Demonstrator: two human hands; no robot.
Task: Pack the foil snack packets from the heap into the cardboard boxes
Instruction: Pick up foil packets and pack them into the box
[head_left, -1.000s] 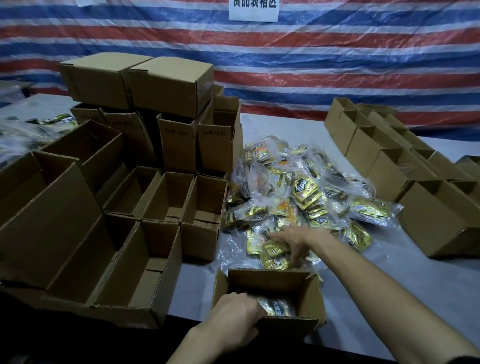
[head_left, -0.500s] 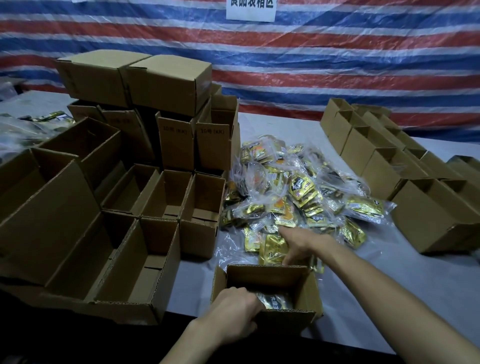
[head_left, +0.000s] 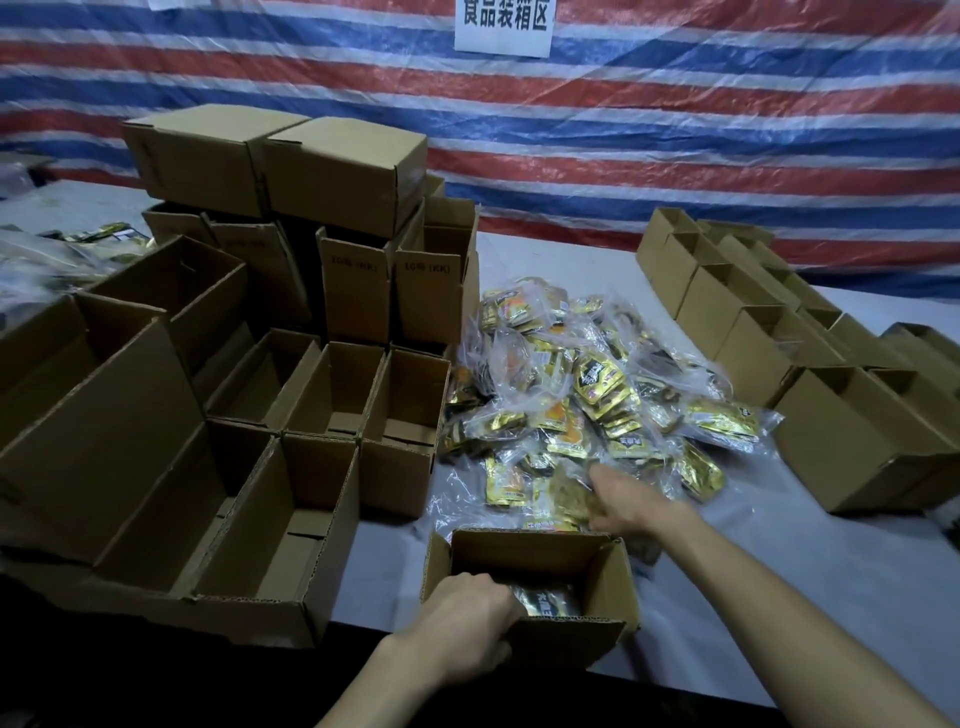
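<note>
Gold-and-black foil packets (head_left: 602, 387), glossy, loosely heaped

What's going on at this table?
A person is packing foil snacks. The left hand grips the near-left rim of the nearest box, which is open with a dark packet already inside. The right hand pinches a gold packet, blurred, at the heap's near edge. More open boxes stand left.

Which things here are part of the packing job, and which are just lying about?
In the job: heap of foil packets; front box; left hand gripping its rim; right hand at the heap; empty open boxes.
Lying about: closed stacked boxes; paper sign; striped tarpaulin.
</note>
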